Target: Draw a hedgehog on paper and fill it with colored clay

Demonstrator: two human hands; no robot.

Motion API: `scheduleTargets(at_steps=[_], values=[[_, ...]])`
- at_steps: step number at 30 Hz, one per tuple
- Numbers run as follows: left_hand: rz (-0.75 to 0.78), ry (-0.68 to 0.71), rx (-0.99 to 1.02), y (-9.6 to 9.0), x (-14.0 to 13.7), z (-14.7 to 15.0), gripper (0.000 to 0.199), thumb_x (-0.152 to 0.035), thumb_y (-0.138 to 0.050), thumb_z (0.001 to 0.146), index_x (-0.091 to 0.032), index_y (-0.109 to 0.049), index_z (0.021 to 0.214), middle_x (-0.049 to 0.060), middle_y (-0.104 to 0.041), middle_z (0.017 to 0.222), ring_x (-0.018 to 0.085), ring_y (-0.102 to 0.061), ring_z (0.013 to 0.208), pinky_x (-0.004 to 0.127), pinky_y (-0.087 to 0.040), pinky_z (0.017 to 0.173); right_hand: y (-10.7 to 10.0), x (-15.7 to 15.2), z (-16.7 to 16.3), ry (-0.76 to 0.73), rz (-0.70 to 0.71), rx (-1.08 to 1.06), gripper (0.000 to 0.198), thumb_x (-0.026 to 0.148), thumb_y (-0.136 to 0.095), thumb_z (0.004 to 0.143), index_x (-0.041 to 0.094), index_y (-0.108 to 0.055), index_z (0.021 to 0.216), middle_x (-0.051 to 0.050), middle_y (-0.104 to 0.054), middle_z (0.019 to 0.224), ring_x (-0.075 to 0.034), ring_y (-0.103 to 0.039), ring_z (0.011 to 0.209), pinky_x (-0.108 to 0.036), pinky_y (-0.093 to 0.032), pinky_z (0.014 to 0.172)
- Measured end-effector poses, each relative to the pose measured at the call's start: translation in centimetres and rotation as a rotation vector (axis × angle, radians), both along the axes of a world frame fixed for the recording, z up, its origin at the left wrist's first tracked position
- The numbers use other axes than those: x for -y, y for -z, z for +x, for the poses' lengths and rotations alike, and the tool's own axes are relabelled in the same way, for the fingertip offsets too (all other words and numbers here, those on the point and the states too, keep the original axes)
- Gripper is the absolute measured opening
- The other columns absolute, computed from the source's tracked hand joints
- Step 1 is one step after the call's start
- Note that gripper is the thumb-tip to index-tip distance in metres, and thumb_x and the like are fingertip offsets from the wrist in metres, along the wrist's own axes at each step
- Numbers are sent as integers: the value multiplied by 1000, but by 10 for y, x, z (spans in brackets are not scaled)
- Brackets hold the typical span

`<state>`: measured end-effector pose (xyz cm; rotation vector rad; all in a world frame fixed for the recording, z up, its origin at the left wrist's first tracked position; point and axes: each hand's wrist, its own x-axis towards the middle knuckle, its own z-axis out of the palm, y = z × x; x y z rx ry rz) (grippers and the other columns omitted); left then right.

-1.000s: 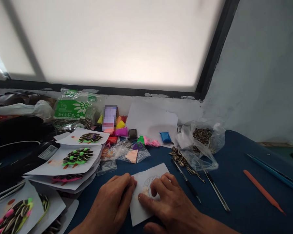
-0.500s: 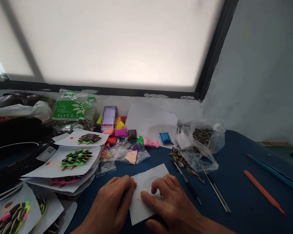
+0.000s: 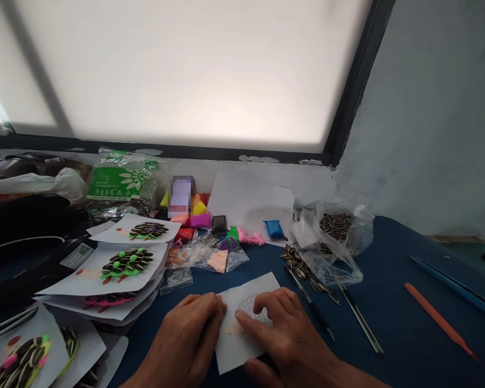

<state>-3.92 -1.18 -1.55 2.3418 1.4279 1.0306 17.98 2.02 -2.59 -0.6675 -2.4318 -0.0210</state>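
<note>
A small white paper card point(image 3: 238, 353) lies tilted on the blue table in front of me. On it is a drawn oval filled with small pencil-like marks, and a thin peach-coloured smear, seemingly modelling clay point(image 3: 232, 327), spreads at the oval's lower left. My left hand point(image 3: 189, 337) is closed, its curled fingers gripping the card's left edge. Over the card's right half reaches my right hand point(image 3: 289, 331), thumb stretched onto the card by the oval's left side and index finger bent apart from it. This hand covers part of the oval.
Finished cards point(image 3: 101, 269) with sunflower-seed hedgehogs are stacked at left. Clay packets point(image 3: 201, 220) lie behind, near a green seed bag point(image 3: 117, 180). Loose sunflower seeds point(image 3: 297, 261), an open plastic bag point(image 3: 335, 231), two pens point(image 3: 313, 307) and an orange clay tool point(image 3: 440, 318) lie to the right.
My right thumb has slid slightly to the right and up on the card, uncovering more of the peach smear. My left hand stays at the card's edge.
</note>
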Motion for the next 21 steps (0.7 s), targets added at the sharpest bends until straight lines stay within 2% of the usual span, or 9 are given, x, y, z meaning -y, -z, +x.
scheduleTargets(at_steps=[3, 8, 11, 14, 17, 19, 21], values=[[1, 4, -1, 1, 0, 0, 29, -21, -37, 102, -24, -51, 77, 0, -62, 71, 18, -60, 64, 28, -47, 64, -5, 1, 2, 5, -39, 46, 50, 54, -33, 102, 19, -57, 129, -11, -53, 101, -26, -48, 88, -42, -36, 80], [-15, -6, -4, 2, 0, 0, 27, -22, -38, 103, -24, -50, 78, -1, -63, 74, 18, -61, 67, 28, -47, 65, -16, 2, 3, 2, -153, 148, 43, 53, -46, 98, 21, -62, 122, -10, -55, 100, -26, -49, 88, -43, -38, 80], [-5, -3, -4, 3, -1, -1, 26, -22, -39, 103, -24, -52, 80, -1, -64, 74, 18, -62, 68, 28, -47, 66, -12, 1, 4, -13, -110, 41, 46, 49, -43, 100, 18, -57, 131, -12, -55, 104, -28, -50, 92, -44, -38, 81], [13, -16, 10, 4, -2, -2, 25, -24, -41, 102, -24, -53, 80, -1, -65, 74, 18, -64, 67, 27, -48, 64, -9, 1, 4, -8, -41, -59, 41, 31, -37, 102, 16, -51, 138, -13, -55, 107, -28, -50, 95, -45, -37, 84], [29, -24, 51, 5, -2, -2, 23, -25, -44, 101, -24, -55, 81, -1, -68, 77, 19, -67, 69, 26, -49, 64, -15, 3, 4, 17, -104, 4, 34, 19, -42, 96, 15, -61, 123, -13, -56, 104, -26, -49, 91, -44, -38, 83], [15, -29, 66, 6, -3, -2, 23, -26, -45, 101, -25, -56, 81, 0, -70, 79, 19, -68, 72, 26, -50, 65, -20, 5, 3, 37, -162, 74, 25, 21, -47, 93, 16, -66, 108, -12, -57, 103, -26, -49, 89, -44, -38, 83], [1, -44, 66, 7, -3, -2, 25, -28, -44, 102, -25, -56, 81, 0, -69, 78, 20, -68, 71, 26, -50, 65, -24, 7, 2, 45, -173, 103, 21, 22, -49, 93, 16, -67, 102, -11, -57, 102, -26, -49, 89, -44, -38, 83]])
